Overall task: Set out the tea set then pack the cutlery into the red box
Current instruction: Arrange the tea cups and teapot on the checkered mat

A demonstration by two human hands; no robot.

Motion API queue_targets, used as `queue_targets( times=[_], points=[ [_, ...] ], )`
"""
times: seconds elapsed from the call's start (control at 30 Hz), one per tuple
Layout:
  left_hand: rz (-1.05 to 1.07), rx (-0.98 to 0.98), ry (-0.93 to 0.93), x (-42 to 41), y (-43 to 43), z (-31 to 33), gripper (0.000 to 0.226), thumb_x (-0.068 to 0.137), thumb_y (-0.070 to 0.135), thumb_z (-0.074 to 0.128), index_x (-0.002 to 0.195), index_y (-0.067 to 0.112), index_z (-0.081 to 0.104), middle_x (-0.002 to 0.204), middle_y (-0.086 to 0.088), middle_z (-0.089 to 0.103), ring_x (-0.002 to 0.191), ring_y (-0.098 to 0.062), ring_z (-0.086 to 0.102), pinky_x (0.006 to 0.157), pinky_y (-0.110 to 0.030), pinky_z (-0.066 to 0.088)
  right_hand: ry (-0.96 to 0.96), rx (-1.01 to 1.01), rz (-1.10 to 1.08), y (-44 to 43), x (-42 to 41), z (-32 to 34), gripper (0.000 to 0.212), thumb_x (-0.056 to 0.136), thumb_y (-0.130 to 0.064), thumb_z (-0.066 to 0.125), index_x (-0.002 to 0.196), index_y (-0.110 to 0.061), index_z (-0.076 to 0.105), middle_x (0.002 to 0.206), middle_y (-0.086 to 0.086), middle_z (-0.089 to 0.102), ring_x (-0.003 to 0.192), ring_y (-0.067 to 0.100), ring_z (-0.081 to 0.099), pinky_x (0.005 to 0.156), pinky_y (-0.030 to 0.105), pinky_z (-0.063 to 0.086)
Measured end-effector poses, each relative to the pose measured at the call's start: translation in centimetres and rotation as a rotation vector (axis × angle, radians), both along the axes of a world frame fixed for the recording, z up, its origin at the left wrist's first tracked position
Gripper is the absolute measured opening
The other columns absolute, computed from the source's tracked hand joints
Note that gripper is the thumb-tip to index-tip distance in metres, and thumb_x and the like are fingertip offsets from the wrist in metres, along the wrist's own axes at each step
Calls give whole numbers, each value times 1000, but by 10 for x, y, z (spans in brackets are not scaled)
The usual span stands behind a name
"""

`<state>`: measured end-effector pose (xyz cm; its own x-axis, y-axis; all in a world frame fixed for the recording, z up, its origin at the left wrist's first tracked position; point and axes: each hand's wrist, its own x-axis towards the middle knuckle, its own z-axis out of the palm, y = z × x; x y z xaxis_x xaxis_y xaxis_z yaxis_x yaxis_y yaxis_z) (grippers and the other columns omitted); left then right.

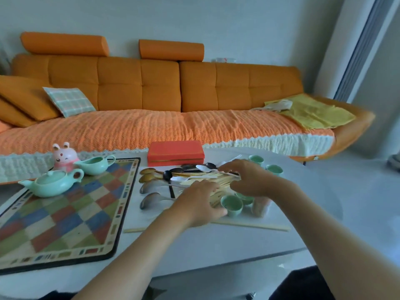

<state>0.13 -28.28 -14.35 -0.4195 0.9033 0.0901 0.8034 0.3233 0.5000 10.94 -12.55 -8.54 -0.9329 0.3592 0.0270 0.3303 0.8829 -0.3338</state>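
Observation:
A mint teapot (49, 184) and a mint pitcher (95, 165) stand on the checkered mat (65, 224) at the left. The shut red box (175, 153) sits at the table's far edge. In front of it lies a heap of spoons (155, 185) and pale chopsticks (218, 177). Small mint cups stand to the right: one (232, 205) near me, two further back (256, 160) (274, 169). My left hand (199, 204) rests on the chopsticks, fingers loose, thumb against the near cup. Fingers apart, my right hand (249, 178) hovers over the heap, hiding part of another cup (246, 199).
A pink rabbit figure (62, 156) stands behind the teapot. A single chopstick (249, 225) lies across the white table near me. A small clear container (260, 205) stands right of the near cup. An orange sofa (151, 87) runs behind the table.

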Motion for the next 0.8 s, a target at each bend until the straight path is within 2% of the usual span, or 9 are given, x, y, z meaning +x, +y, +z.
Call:
queue_targets(
  times=[0.07,0.17,0.27,0.4,0.47,0.57,0.6,0.67,0.8],
  points=[
    [-37,-39,96,10,14,-4,70,78,59,65,139,29,44,136,6,49,128,-18,41,104,-41,37,3,-22,-23,14,15,2,59,76,-31,62,133,-41,53,133,-10,53,123,14,48,104,37,41],
    [-36,-70,209,22,31,-11,72,83,59,61,143,26,41,141,4,48,130,-20,40,107,-41,32,-67,-9,-59,29,35,-6,58,78,-37,69,133,-42,51,126,-8,48,117,13,45,100,32,39],
    [-20,-65,257,28,42,-14,66,86,57,58,143,27,41,139,3,49,130,-20,41,107,-38,30,-102,-31,-104,38,46,-14,59,79,-37,67,134,-39,48,121,-7,50,111,13,49,96,30,43],
    [-5,-53,165,27,47,-13,72,83,56,63,144,26,41,138,4,47,130,-19,42,108,-36,33,-32,-95,-185,50,56,-22,49,81,-21,57,128,-32,51,99,-8,61,79,8,58,70,23,48],
    [3,-43,116,27,48,-13,74,81,54,66,145,26,41,138,5,46,130,-18,44,106,-34,37,-3,-72,-226,57,60,-25,47,81,-19,57,126,-31,51,93,-8,62,76,8,56,65,22,44],
    [15,-27,48,27,49,-12,73,79,52,67,143,26,43,137,9,42,126,-14,46,99,-29,40,-36,-22,-278,64,61,-29,47,80,-26,61,126,-30,52,105,-3,63,92,15,58,76,28,47],
    [21,-18,31,26,49,-10,72,79,52,67,142,25,44,136,9,42,125,-13,47,96,-27,40,-70,65,-263,67,60,-32,50,78,-34,63,126,-28,53,118,-2,61,104,19,56,86,34,48],
    [38,-2,16,25,50,-8,69,79,50,68,140,24,47,132,9,43,121,-13,48,93,-25,39,-78,239,-192,67,57,-35,62,76,-50,65,132,-27,53,142,-2,48,126,24,44,104,44,38],
    [73,42,-18,18,47,1,58,79,47,72,130,26,54,121,10,44,109,-12,51,86,-26,40,23,293,-47,45,44,-28,72,81,-48,66,146,-30,39,143,1,46,134,25,37,110,42,29]
  ],
)
